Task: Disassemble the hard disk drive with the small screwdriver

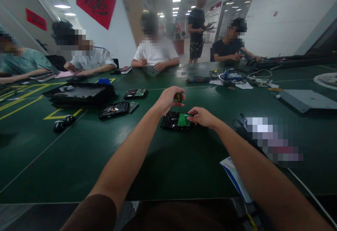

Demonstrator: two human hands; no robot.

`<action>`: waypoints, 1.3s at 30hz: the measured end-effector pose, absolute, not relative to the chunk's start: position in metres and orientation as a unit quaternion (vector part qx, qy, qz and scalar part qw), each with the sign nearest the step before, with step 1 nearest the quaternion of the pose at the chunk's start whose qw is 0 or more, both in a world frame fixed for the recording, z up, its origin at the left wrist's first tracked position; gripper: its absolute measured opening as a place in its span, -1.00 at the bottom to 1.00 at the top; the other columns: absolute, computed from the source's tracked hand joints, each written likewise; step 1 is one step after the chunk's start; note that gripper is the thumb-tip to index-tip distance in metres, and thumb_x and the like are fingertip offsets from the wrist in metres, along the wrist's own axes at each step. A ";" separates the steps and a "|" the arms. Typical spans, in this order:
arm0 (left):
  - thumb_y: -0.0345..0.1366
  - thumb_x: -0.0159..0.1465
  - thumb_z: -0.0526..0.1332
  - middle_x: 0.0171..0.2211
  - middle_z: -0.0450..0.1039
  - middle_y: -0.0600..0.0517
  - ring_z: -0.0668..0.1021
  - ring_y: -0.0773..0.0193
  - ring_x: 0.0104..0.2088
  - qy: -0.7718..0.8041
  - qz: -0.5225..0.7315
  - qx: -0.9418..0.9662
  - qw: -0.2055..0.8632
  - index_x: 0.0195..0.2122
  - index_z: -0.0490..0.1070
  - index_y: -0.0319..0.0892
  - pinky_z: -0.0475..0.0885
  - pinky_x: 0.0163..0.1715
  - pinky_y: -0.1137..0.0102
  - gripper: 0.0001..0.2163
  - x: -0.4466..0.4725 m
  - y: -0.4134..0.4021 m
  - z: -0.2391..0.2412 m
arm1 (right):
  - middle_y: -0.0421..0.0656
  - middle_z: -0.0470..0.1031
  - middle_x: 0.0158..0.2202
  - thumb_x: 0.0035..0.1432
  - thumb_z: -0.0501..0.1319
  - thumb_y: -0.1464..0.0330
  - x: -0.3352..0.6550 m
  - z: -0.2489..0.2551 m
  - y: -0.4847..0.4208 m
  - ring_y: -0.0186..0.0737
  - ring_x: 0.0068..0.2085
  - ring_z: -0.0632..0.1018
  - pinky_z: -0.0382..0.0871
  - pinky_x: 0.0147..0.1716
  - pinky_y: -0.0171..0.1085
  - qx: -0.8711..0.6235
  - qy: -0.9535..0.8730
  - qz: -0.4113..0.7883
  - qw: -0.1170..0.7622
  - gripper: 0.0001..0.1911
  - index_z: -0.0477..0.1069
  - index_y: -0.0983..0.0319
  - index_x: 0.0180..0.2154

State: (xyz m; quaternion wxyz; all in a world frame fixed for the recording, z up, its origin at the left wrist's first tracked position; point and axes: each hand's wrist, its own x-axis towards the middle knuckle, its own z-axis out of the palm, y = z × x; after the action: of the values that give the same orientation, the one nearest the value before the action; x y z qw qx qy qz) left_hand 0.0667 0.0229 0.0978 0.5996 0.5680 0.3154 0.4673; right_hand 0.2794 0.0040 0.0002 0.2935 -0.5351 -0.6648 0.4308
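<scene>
Holding a screwdriver (179, 97) near upright, the left hand (170, 99) had its grip closed about the dark and yellow handle. Shaft pointed down at the upper edge of a green board (183, 120) on a black drive (170, 121); tip too small to tell whether it was seated. The right hand (202, 116) had its grip closed at the board's right end, thumb and fingers together; could not tell whether the drive's edge was pinched too.

Key relation: drive lay flat on the counter (158, 175), below the left grip and left of the right one, long axis running roughly left to right. Right hand was nearer, touching the board; left hand stood above, reaching it only by the shaft.

Farther out, leftward: a second drive (114, 110) with a loose board (134, 107) just beside it, a third drive (135, 93) behind, then a black tray (79, 94). Rightward: a grey metal box (308, 100), well apart, with tangled cables (231, 76) beyond. Across the counter sat co-workers, one in a white shirt (155, 53), hands low before them.
</scene>
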 end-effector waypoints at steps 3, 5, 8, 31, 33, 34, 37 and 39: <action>-0.25 0.28 0.21 -0.34 0.53 -0.08 0.58 0.18 -0.26 0.302 0.473 0.548 0.620 -0.25 0.47 -0.21 0.61 -0.26 0.24 -0.86 0.069 0.025 0.095 | -0.07 0.61 -0.23 0.21 0.40 0.40 0.279 0.000 0.004 -0.32 -0.42 0.56 0.45 -0.48 -0.34 -0.535 -0.667 0.427 0.294 -0.71 0.43 0.29 -0.06; -0.25 0.30 0.22 -0.34 0.53 -0.07 0.59 0.18 -0.25 0.298 0.473 0.548 0.622 -0.26 0.46 -0.21 0.61 -0.25 0.25 -0.87 0.070 0.025 0.094 | -0.08 0.61 -0.24 0.21 0.40 0.41 0.279 0.000 0.004 -0.32 -0.42 0.56 0.45 -0.49 -0.35 -0.537 -0.666 0.425 0.294 -0.71 0.43 0.29 -0.06; -0.19 0.32 0.25 -0.34 0.51 -0.05 0.58 0.21 -0.26 0.294 0.474 0.554 0.618 -0.26 0.45 -0.21 0.60 -0.29 0.29 -0.83 0.071 0.024 0.093 | -0.10 0.61 -0.25 0.22 0.39 0.43 0.278 0.001 0.002 -0.33 -0.43 0.56 0.44 -0.50 -0.36 -0.536 -0.663 0.430 0.297 -0.73 0.42 0.28 -0.07; -0.25 0.29 0.24 -0.30 0.56 -0.09 0.61 0.20 -0.28 0.315 0.490 0.525 0.620 -0.21 0.42 -0.21 0.56 -0.34 0.33 -0.86 0.069 0.025 0.093 | -0.05 0.62 -0.20 0.20 0.43 0.40 0.278 -0.002 0.004 -0.34 -0.44 0.55 0.46 -0.50 -0.36 -0.536 -0.657 0.436 0.304 -0.69 0.44 0.29 -0.05; -0.26 0.29 0.23 -0.30 0.56 -0.09 0.60 0.21 -0.28 0.320 0.491 0.528 0.615 -0.23 0.45 -0.22 0.55 -0.34 0.35 -0.87 0.069 0.026 0.094 | -0.04 0.62 -0.19 0.20 0.42 0.40 0.279 -0.002 0.004 -0.34 -0.43 0.56 0.47 -0.49 -0.36 -0.537 -0.659 0.433 0.301 -0.70 0.44 0.29 -0.05; -0.26 0.30 0.23 -0.30 0.55 -0.09 0.60 0.22 -0.29 0.321 0.491 0.530 0.612 -0.24 0.46 -0.23 0.55 -0.34 0.36 -0.86 0.069 0.026 0.094 | -0.04 0.62 -0.19 0.21 0.42 0.40 0.279 -0.002 0.005 -0.34 -0.43 0.56 0.47 -0.49 -0.36 -0.536 -0.660 0.432 0.300 -0.70 0.44 0.29 -0.05; -0.18 0.32 0.25 -0.30 0.53 -0.08 0.58 0.24 -0.29 0.318 0.488 0.540 0.607 -0.26 0.49 -0.23 0.54 -0.36 0.38 -0.81 0.069 0.026 0.094 | -0.05 0.61 -0.19 0.21 0.42 0.40 0.280 -0.003 0.005 -0.34 -0.43 0.55 0.46 -0.49 -0.36 -0.533 -0.662 0.434 0.299 -0.70 0.43 0.29 -0.05; -0.11 0.30 0.30 -0.31 0.51 -0.05 0.56 0.26 -0.31 0.321 0.484 0.555 0.596 -0.28 0.49 -0.21 0.51 -0.40 0.41 -0.76 0.069 0.025 0.094 | -0.07 0.61 -0.20 0.21 0.41 0.41 0.280 -0.004 0.005 -0.34 -0.42 0.56 0.45 -0.49 -0.36 -0.533 -0.661 0.434 0.300 -0.70 0.43 0.29 -0.05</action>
State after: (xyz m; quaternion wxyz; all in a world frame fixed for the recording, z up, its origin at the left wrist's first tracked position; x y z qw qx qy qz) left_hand 0.0688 0.0252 0.0937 0.5957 0.5547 0.3208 0.4842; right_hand 0.2796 0.0055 -0.0035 0.3005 -0.5330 -0.6612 0.4340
